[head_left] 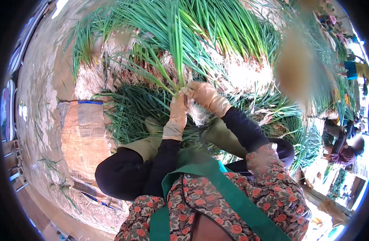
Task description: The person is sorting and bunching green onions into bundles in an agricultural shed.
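Observation:
Both my hands wear pale, dirty gloves and meet in front of me at the root end of a few green onions (179, 52). My left hand (177, 114) is closed around the stems from below. My right hand (208, 97) pinches at the stem base from the right, its fingers touching the left hand. White roots (197, 115) hang beneath the hands. The green leaves point up and away from me. Just beyond lie large bundles of green onions (249, 74) with their white roots towards me.
A flattened brown sack (83, 140) lies on the wet floor (37, 120) at the left. Loose green leaves (132, 106) are heaped around my boots. At the far right, a person (345, 150) sits near more onions. Blurry smudges cover parts of the view.

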{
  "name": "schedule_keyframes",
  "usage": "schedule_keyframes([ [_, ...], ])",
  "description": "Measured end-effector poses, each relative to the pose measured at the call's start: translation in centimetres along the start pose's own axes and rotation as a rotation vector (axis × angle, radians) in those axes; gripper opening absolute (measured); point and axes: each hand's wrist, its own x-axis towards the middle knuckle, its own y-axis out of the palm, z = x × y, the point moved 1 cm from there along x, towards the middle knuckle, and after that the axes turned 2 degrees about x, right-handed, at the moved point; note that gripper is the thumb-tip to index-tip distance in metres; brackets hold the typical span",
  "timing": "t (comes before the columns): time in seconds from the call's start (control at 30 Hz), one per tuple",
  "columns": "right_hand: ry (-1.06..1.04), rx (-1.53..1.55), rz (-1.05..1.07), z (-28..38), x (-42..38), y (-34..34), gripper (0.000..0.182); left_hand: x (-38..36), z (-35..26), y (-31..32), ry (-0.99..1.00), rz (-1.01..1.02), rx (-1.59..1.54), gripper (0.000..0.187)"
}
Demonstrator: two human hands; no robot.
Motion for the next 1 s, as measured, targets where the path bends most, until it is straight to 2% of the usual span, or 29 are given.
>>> schedule_keyframes([
  [0.03,0.044,0.031,0.046,-0.1,-0.9,0.8,0.042,-0.2,0.3,0.1,-0.021,0.007,-0.026,0.022],
  [0.07,-0.129,-0.114,-0.038,-2.1,-0.4,1.9,0.042,0.0,0.9,-0.5,-0.049,0.046,-0.076,0.021],
  [0.1,-0.214,-0.125,-0.208,-4.5,-0.1,2.3,0.032,0.3,1.4,-1.1,-0.071,0.083,-0.129,0.021],
  [0.13,-0.141,0.186,-0.211,-5.8,1.4,2.9,0.033,0.4,1.3,-0.8,-0.046,0.026,-0.091,0.025],
  [0.17,-0.065,0.497,-0.212,-6.5,2.3,3.0,0.034,0.2,1.2,-1.0,-0.127,0.073,-0.130,0.027],
  [0.23,-0.005,0.650,0.076,-3.5,1.4,1.4,0.037,0.1,0.8,-1.3,-0.290,0.175,-0.204,0.030],
  [0.27,0.033,0.675,0.220,-2.6,1.3,1.3,0.037,-0.2,0.6,-1.2,-0.401,0.282,-0.275,0.039],
  [0.33,0.103,0.758,0.431,-1.1,0.6,1.1,0.036,0.4,1.0,-2.0,-0.522,0.560,-0.546,0.039],
  [0.4,-0.443,0.320,0.090,-3.6,0.2,3.2,0.035,0.5,0.8,-2.3,-0.654,0.764,-0.729,0.042],
  [0.43,-0.697,0.085,-0.082,-4.7,-0.2,4.0,0.034,0.5,0.7,-2.5,-0.612,0.876,-0.663,0.044],
  [0.47,-0.232,0.144,0.099,-3.2,-1.4,2.7,0.030,0.4,0.7,-2.5,-0.596,0.765,-0.548,0.047],
  [0.5,-0.168,0.103,0.089,-2.6,-1.9,1.6,0.029,-0.1,0.5,-2.2,-0.579,0.658,-0.432,0.049],
  [0.57,-0.047,0.017,0.078,-2.7,-2.5,-0.1,0.028,-2.6,-0.6,0.6,-0.356,0.410,-0.262,0.049],
  [0.6,-0.013,-0.088,0.027,-5.9,-2.0,1.8,0.027,-3.6,-1.3,2.0,-0.238,0.284,-0.180,0.050],
  [0.63,-0.010,-0.147,0.132,-6.5,-2.7,1.6,0.027,-3.8,-2.0,3.0,-0.085,0.216,-0.179,0.050],
  [0.7,-0.005,-0.264,0.339,-7.8,-4.1,1.2,0.028,-3.9,-3.1,3.0,0.117,0.261,-0.109,0.046],
  [0.73,0.034,-0.217,0.366,-8.8,-3.4,0.9,0.030,-3.0,-3.1,2.7,0.141,0.185,-0.129,0.043],
  [0.77,0.098,-0.120,0.133,-9.9,-2.7,0.6,0.029,-2.3,-2.8,2.0,0.115,0.221,-0.143,0.042],
  [0.83,0.218,0.074,-0.336,-11.6,-2.0,-0.1,0.030,-1.8,-1.5,1.0,-0.045,0.095,-0.102,0.042],
  [0.9,0.311,-0.149,-0.193,-12.7,-2.3,-0.2,0.032,-1.0,0.9,-0.8,-0.274,0.144,-0.121,0.034],
  [0.97,0.400,-0.462,-0.059,-12.6,-1.4,0.7,0.035,-1.2,2.6,-1.0,-0.327,0.082,-0.051,0.029],
  [1.0,-0.045,-0.604,-0.225,-11.8,-2.3,1.0,0.040,-1.0,3.2,-1.2,-0.315,0.134,0.002,0.025],
])
